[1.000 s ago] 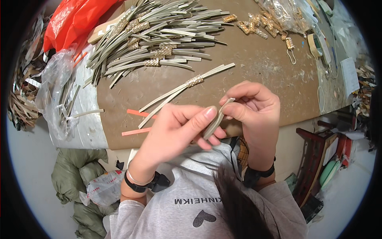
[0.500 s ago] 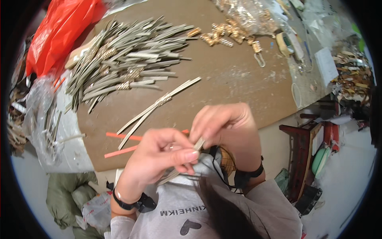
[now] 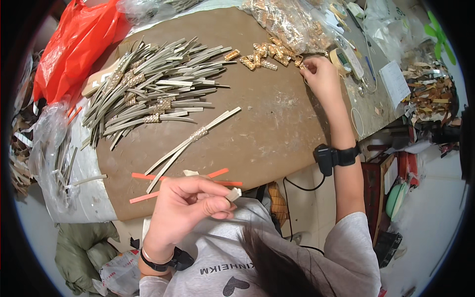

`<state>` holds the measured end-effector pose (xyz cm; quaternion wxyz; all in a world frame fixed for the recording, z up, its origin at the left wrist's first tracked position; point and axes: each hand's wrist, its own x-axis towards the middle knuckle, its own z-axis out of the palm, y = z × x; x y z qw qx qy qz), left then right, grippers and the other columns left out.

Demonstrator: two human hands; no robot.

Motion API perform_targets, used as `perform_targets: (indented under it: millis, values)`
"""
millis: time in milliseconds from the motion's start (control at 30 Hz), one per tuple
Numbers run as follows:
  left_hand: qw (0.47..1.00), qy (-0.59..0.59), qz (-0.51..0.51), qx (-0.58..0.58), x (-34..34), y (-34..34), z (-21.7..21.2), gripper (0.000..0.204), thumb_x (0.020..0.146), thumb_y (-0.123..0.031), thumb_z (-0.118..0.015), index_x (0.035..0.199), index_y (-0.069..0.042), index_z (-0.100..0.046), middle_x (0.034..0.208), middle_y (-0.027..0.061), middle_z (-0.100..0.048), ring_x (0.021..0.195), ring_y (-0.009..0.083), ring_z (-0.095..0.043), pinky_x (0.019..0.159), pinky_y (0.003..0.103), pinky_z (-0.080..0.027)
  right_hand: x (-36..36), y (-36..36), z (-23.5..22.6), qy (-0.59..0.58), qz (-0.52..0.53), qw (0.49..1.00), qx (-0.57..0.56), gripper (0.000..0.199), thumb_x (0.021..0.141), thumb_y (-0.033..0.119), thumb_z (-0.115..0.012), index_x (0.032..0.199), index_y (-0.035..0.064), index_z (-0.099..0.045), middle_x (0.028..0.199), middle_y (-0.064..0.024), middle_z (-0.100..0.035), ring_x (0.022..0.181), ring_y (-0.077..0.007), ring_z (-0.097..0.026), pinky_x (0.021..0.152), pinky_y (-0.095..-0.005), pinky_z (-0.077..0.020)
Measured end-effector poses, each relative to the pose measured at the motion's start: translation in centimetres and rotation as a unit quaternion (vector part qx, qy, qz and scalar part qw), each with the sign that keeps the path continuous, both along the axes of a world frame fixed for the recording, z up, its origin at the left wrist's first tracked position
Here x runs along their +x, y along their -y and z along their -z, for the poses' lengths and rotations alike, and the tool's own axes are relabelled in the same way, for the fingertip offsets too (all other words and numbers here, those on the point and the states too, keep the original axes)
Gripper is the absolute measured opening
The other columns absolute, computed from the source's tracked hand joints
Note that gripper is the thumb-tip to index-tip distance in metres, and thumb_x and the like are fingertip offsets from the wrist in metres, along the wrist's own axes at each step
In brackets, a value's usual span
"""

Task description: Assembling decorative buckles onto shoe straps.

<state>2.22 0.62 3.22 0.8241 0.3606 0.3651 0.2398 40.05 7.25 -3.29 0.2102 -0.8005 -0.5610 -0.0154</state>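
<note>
My left hand (image 3: 195, 200), near the front edge of the table, pinches a grey-beige flat strip (image 3: 234, 194) between thumb and fingers. The strip's pale end sticks out past the fingertips; the rest is mostly hidden by the hand. My right hand (image 3: 319, 74) reaches to the far right, its fingers pinched together beside small gold patterned sleeves (image 3: 274, 52). What lies between those fingers is hidden. Between the hands and the pile lies a crossed bundle of strips (image 3: 199, 133) with a gold sleeve round its middle. Crossed orange-red strips (image 3: 144, 197) lie by my left hand.
A large heap of sleeved grey strips (image 3: 158, 84) covers the far left of the brown board (image 3: 282, 119). Beyond it is a red plastic bag (image 3: 74, 49). A clear bag of gold sleeves (image 3: 282, 22) and a tape roll (image 3: 340, 62) sit far right.
My right hand has left the strip near my left hand and moved far right to the gold sleeves. My left hand still pinches the strip. The view has shifted slightly.
</note>
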Motion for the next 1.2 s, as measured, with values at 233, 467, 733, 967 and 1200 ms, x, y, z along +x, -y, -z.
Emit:
perform_targets:
  millis: [233,467,733,967,1200]
  values:
    - [0.997,-0.026,-0.060,0.031,-0.2,-1.0,-0.7,0.007,0.081,0.004,-0.065,0.085,0.008,-0.062,0.077,0.0158,-0.065,0.070,0.0212,-0.069,0.065,0.027,-0.058,-4.1,2.9,-1.2,-0.147,0.009,0.978,0.150,0.013,0.080,0.004,-0.063,0.092,0.0021,-0.068,0.086,-0.0084,-0.067,0.079,-0.0219,-0.066,0.068,-0.0304,-0.0512]
    - [0.990,-0.003,-0.089,0.109,-2.0,-0.3,0.7,0.009,0.082,0.007,-0.065,0.090,0.008,-0.065,0.082,0.0144,-0.067,0.070,0.0157,-0.067,0.062,0.023,-0.057,-5.9,5.0,-1.4,-0.042,0.007,0.993,0.115,0.019,0.083,0.002,-0.058,0.101,0.0003,-0.065,0.094,-0.0129,-0.062,0.076,-0.0234,-0.062,0.070,-0.0326,-0.0502]
    - [0.996,0.019,-0.064,0.055,-4.4,0.2,0.2,0.009,0.079,0.008,-0.068,0.087,0.009,-0.063,0.075,0.0115,-0.066,0.064,0.0139,-0.067,0.059,0.022,-0.056,-2.5,2.9,1.3,0.048,0.012,0.995,0.092,0.023,0.079,0.011,-0.066,0.099,0.0009,-0.066,0.092,-0.0144,-0.057,0.080,-0.0261,-0.058,0.075,-0.0353,-0.0476]
    - [0.997,0.025,-0.048,0.055,-4.8,0.1,0.2,0.010,0.078,0.006,-0.069,0.085,0.007,-0.062,0.073,0.0101,-0.066,0.065,0.0123,-0.067,0.059,0.021,-0.056,-2.4,2.7,-0.2,-0.108,-0.007,0.991,0.072,0.019,0.075,0.015,-0.072,0.089,0.0030,-0.067,0.091,-0.0096,-0.060,0.078,-0.0214,-0.061,0.073,-0.0318,-0.0481]
    - [0.998,0.031,-0.058,0.004,-4.7,-0.3,0.3,0.011,0.080,0.004,-0.068,0.089,0.006,-0.062,0.078,0.0095,-0.066,0.068,0.0128,-0.066,0.064,0.025,-0.057,4.1,5.2,-0.6,-0.622,0.159,0.684,0.345,0.028,0.078,0.019,-0.075,0.102,0.0089,-0.064,0.096,0.0000,-0.063,0.084,-0.0122,-0.056,0.071,-0.0260,-0.0424]
